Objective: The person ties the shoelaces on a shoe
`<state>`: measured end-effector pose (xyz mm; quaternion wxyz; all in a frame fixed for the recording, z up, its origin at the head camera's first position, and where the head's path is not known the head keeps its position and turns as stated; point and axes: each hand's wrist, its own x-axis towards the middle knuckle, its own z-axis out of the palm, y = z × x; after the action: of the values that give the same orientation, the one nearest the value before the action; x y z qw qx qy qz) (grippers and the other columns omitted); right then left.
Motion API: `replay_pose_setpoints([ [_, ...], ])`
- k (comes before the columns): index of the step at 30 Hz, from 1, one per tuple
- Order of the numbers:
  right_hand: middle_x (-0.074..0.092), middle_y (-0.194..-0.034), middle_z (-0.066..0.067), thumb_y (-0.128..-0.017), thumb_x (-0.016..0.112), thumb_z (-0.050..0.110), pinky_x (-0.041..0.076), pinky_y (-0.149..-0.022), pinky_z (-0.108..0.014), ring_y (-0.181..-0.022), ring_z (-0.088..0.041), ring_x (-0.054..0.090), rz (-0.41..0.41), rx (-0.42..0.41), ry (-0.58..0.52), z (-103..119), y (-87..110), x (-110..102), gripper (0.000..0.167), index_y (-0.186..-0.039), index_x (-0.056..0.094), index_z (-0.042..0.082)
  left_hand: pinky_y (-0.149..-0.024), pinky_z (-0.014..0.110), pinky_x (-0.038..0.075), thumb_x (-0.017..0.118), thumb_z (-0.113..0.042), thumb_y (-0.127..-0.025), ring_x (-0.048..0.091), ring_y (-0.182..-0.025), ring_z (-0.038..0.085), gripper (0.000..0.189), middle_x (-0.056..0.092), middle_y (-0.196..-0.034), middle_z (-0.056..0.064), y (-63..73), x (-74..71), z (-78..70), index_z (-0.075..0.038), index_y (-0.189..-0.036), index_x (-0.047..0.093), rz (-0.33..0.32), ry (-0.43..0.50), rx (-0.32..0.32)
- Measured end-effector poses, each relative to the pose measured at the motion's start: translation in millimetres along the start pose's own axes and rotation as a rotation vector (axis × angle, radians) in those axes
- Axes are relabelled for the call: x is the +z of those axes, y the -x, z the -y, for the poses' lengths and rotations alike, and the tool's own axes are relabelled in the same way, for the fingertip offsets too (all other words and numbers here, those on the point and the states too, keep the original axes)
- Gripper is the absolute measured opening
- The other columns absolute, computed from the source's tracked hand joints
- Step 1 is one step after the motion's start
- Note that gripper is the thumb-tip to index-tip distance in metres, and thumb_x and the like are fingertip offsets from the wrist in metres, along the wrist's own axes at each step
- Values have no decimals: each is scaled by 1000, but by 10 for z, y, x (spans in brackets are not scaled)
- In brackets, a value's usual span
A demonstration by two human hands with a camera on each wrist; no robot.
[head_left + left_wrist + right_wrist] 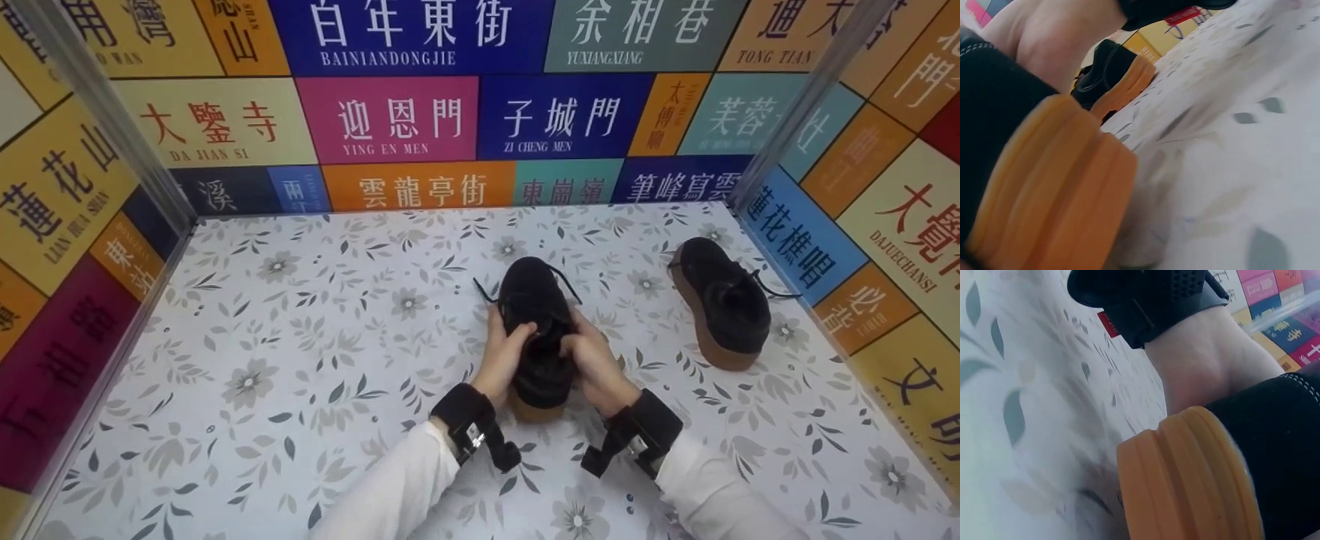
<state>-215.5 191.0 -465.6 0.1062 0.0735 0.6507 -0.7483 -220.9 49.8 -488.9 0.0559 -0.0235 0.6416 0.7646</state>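
Observation:
A black lace-up shoe (534,289) with a tan sole stands in the middle of the table, toe pointing away from me. My left hand (501,356) grips its left side, thumb over the top edge near the tongue. On the other side my right hand (596,367) holds it the same way, thumb bent in at the opening. Loose lace ends stick out left and right of the toe. The thick ridged heel sole (1061,185) fills the near part of the left wrist view. Most fingers are hidden behind the shoe's sides.
A matching black shoe (724,304) stands to the right, its toe angled away and a lace trailing toward the right wall. White floral cloth (315,405) covers the table. Panels with colourful street-name signs (397,120) enclose the back and both sides.

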Motion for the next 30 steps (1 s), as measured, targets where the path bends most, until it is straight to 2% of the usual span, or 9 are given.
replay_pose_setpoints([
  [5, 16, -168, -13, -71, 39, -12, 35, -105, -29, -141, -26, 28, 26, 26, 18, -71, 174, 149, 96, -161, 14, 9, -128, 47, 1, 57, -25, -96, 0, -158, 26, 91, -1, -170, 14, 227, -166, -2, -7, -161, -4, 8, -32, -12],
  [11, 17, -169, -7, -68, 44, -11, 15, -123, -41, -149, -22, 18, 52, 33, 52, -159, 394, 282, 97, -160, 22, 12, -128, 48, -2, 55, -25, -96, -6, -157, 26, 92, -9, -170, 14, 507, -309, -8, -8, -160, -9, 4, -77, -38],
  [15, 12, -170, -8, -67, 45, -11, 5, -126, -46, -153, -22, 10, 101, 18, 47, -224, 532, 323, 100, -160, 21, 12, -127, 51, -1, 54, -22, -98, -2, -157, 27, 89, -7, -170, 13, 684, -386, 6, -10, -161, -8, 31, -91, -38],
  [20, 0, -171, -10, -66, 45, -12, -1, -126, -47, -155, -24, -2, 126, 22, 34, -286, 696, 387, 102, -161, 15, 10, -126, 55, -5, 54, -22, -100, -7, -157, 33, 89, -10, -169, 17, 888, -500, -14, -6, -160, -9, 69, -109, -66],
  [25, -7, -170, -13, -66, 46, -12, -5, -126, -50, -156, -27, -12, 120, 17, 46, -331, 817, 426, 103, -161, 11, 8, -126, 54, -3, 55, -21, -99, -2, -157, 31, 87, -2, -170, 15, 975, -574, 4, -13, -162, -5, 117, -99, -75],
  [30, 0, -170, -12, -66, 45, -12, -3, -126, -48, -156, -25, -5, 127, 9, 9, -401, 821, 431, 101, -161, 14, 8, -126, 55, -3, 53, -21, -99, -2, -157, 30, 86, -2, -170, 14, 976, -581, 44, -14, -162, -5, 129, -105, -79],
])
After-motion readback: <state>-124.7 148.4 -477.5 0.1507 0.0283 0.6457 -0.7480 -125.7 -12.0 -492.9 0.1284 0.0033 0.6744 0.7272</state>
